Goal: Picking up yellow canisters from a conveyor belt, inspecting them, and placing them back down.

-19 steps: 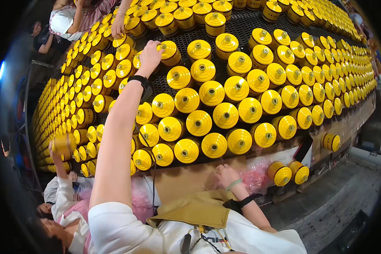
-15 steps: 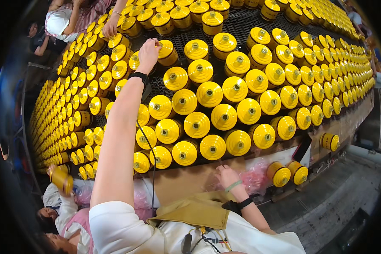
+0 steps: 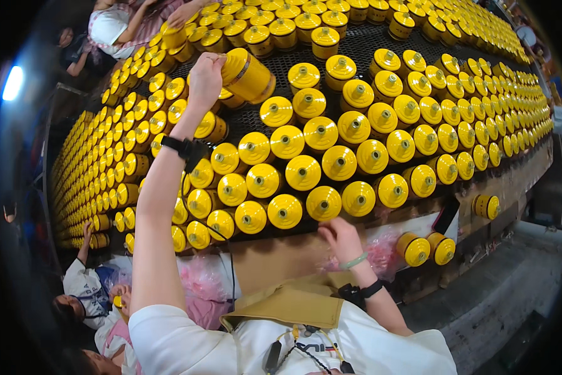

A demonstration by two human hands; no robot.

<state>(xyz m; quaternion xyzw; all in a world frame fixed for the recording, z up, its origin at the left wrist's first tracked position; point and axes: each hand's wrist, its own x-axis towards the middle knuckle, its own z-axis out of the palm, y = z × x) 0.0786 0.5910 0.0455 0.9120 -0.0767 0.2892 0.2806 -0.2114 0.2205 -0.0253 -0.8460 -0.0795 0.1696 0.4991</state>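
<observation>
My left hand (image 3: 206, 81) reaches far over the crowded belt, its fingers closed on the top end of a yellow canister (image 3: 251, 78). That canister hangs tilted above the black mesh, its lower end toward the right. Around it stand many yellow canisters (image 3: 304, 172) with stepped round tops and a short metal stub in the middle. At the near edge, my right hand (image 3: 341, 239) is close to the front row, below a canister (image 3: 323, 203). Its fingers are partly spread and hold nothing that I can see.
Cardboard (image 3: 271, 257) lines the near edge, with pink plastic film (image 3: 384, 253) on it. Beside the film are two canisters (image 3: 413, 249) and a dark phone-like slab (image 3: 446, 215). Other people's hands work at the far left, one at a canister (image 3: 172, 36), and at the lower left.
My left hand has lifted the canister off the mesh and tilted it. My right hand has moved up from the cardboard toward the front row. A co-worker's hand at the lower left has moved.
</observation>
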